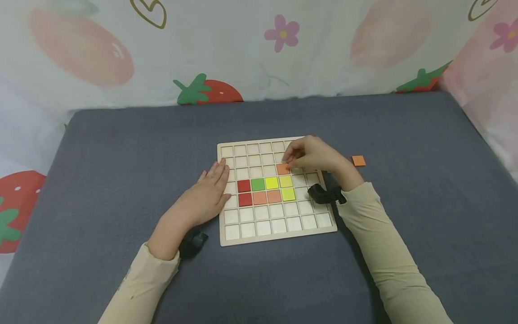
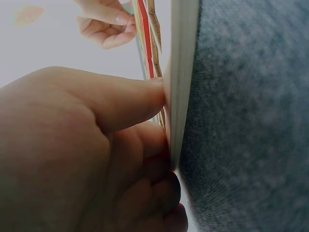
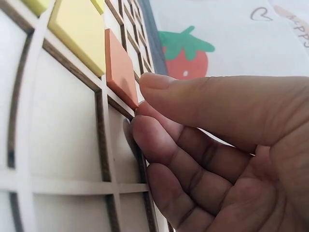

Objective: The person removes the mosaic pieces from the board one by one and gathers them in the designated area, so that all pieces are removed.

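Observation:
A pale wooden grid board (image 1: pixel 248 240) lies on the table, with several coloured square tiles in its middle cells. My left hand (image 1: pixel 206 193) rests flat on the board's left edge, fingers extended; in the left wrist view its thumb (image 2: pixel 130 99) touches the rim. My right hand (image 1: pixel 313 155) is over the upper right of the board. Its thumb and index fingertip pinch the corner of an orange tile (image 1: pixel 282 169). Up close, that orange tile (image 3: pixel 119 67) sits beside a yellow tile (image 3: pixel 79 31), and the other fingers are curled.
A loose orange tile (image 1: pixel 358 160) lies on the grey tablecloth (image 1: pixel 404 148) right of the board. Red tiles (image 1: pixel 244 192), a green tile (image 1: pixel 257 184) and salmon tiles (image 1: pixel 266 197) occupy cells. A strawberry-print curtain (image 1: pixel 315 54) hangs behind the table.

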A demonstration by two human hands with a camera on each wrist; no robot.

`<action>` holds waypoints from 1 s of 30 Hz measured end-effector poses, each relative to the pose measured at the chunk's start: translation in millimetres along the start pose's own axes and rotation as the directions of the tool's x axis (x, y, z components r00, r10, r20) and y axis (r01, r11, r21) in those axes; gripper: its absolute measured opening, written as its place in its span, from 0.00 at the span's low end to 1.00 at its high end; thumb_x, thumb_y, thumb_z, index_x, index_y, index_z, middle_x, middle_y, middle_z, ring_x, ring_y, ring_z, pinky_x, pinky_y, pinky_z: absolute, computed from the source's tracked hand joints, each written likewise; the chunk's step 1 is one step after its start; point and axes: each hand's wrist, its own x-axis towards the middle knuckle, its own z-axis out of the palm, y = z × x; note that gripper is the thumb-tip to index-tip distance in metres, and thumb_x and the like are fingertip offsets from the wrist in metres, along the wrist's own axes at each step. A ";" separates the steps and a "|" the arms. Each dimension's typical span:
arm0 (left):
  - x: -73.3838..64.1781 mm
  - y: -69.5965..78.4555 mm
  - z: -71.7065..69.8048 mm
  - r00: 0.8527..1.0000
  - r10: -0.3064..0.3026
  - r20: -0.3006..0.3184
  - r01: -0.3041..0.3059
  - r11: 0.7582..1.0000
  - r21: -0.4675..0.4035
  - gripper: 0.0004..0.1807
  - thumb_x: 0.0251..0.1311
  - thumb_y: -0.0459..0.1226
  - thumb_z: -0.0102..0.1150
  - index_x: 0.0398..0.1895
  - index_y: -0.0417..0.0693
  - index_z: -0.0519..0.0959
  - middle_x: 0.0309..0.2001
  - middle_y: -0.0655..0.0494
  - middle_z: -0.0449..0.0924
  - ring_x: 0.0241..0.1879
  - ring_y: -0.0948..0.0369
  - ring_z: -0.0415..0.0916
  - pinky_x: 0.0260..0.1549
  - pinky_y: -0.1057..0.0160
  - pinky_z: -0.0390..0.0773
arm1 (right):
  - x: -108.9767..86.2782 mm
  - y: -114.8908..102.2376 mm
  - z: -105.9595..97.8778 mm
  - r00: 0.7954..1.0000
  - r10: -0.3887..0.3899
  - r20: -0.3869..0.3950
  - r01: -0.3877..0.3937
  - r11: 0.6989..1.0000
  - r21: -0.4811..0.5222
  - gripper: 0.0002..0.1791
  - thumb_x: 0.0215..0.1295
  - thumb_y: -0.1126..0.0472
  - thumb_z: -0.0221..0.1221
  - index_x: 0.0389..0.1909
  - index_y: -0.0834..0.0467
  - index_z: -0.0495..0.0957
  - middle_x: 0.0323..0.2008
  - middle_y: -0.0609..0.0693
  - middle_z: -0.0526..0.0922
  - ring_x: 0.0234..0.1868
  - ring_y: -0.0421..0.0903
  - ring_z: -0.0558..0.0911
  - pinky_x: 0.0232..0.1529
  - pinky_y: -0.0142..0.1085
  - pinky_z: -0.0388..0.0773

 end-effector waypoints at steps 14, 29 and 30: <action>-0.9 -0.3 0.3 1.000 0.007 -0.007 -0.007 1.000 -0.003 0.35 0.70 0.40 0.45 0.71 0.30 0.46 0.73 0.39 0.36 0.72 0.47 0.34 0.67 0.47 0.46 | 1.0 0.1 3.3 1.000 -0.024 0.004 0.024 0.999 -0.029 0.07 0.56 0.70 0.64 0.36 0.65 0.83 0.31 0.53 0.82 0.33 0.47 0.81 0.37 0.37 0.77; -0.6 -1.2 1.1 1.000 0.018 -0.021 -0.017 1.000 0.012 0.35 0.70 0.40 0.45 0.71 0.29 0.47 0.73 0.38 0.37 0.72 0.47 0.36 0.67 0.47 0.47 | 0.3 -0.3 3.8 0.999 -0.039 0.011 0.039 0.999 -0.035 0.07 0.56 0.69 0.65 0.36 0.64 0.83 0.30 0.52 0.82 0.32 0.47 0.80 0.36 0.37 0.76; -0.7 -1.2 1.0 1.000 0.017 -0.019 -0.017 1.000 0.011 0.35 0.70 0.40 0.45 0.71 0.29 0.47 0.73 0.38 0.37 0.72 0.47 0.36 0.67 0.47 0.47 | 0.2 -0.2 3.7 0.999 -0.036 0.011 0.037 0.999 -0.034 0.07 0.56 0.69 0.65 0.36 0.64 0.83 0.30 0.52 0.81 0.32 0.47 0.79 0.35 0.37 0.75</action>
